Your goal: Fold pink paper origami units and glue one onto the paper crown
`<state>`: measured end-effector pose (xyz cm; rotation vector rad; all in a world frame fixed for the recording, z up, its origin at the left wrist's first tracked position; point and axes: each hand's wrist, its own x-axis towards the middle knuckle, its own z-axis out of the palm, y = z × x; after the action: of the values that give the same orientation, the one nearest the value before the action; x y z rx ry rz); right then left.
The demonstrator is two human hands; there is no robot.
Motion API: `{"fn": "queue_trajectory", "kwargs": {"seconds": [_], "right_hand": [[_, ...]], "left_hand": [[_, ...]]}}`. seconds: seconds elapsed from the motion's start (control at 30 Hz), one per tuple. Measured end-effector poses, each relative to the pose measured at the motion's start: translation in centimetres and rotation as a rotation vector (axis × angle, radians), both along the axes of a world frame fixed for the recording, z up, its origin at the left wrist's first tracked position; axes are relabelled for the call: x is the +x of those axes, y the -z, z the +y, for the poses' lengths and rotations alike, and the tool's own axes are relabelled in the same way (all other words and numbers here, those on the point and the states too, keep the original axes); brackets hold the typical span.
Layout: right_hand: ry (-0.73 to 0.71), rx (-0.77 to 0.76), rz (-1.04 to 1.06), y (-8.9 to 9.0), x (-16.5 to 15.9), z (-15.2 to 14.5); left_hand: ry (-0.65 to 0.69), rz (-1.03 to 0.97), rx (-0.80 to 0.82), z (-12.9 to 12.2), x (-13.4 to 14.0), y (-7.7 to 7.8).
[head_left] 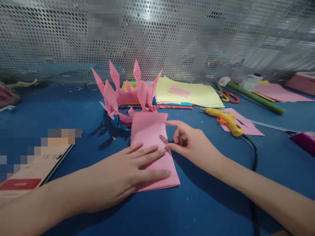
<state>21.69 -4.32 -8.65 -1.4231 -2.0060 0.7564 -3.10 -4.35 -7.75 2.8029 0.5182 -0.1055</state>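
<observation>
A folded sheet of pink paper (150, 131) lies before me on the blue table, its far end lifted slightly. My left hand (133, 167) rests flat across its nearer half, fingers spread. At the paper's right edge is my right hand (189, 137), index finger stretched toward the far corner and thumb near the edge, the other fingers curled. Whether the index finger and thumb grip the paper is hard to see. Just behind the paper stands a pink folded-paper crown (110, 98) with tall points and blue crumpled paper (119, 123) around its base.
A yellow hot glue gun (227, 121) lies to the right on pink paper, its black cord running toward me. Behind are coloured sheets (197, 93), scissors (231, 97) and a green stem (258, 98). A phone (36, 167) lies left; a perforated metal panel (157, 42) closes off the back.
</observation>
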Motion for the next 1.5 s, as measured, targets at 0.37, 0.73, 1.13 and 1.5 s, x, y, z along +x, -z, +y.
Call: {"fn": "queue_trajectory", "kwargs": {"seconds": [0.37, 0.73, 1.13, 1.5], "right_hand": [[-0.482, -0.360, 0.005, -2.2, -0.2, -1.1], [-0.480, -0.446, -0.011, -2.4, -0.2, -1.2], [-0.558, -0.434, -0.094, -2.5, 0.9, -0.6], [-0.530, -0.471, -0.032, -2.5, 0.5, -0.7]], "left_hand": [[-0.110, -0.053, -0.145, 0.4, 0.0, -0.1], [-0.067, -0.013, -0.103, 0.5, -0.1, -0.1], [-0.018, 0.065, -0.047, 0.8, -0.2, 0.4], [-0.057, 0.087, -0.103, 0.3, -0.1, -0.2]]}}
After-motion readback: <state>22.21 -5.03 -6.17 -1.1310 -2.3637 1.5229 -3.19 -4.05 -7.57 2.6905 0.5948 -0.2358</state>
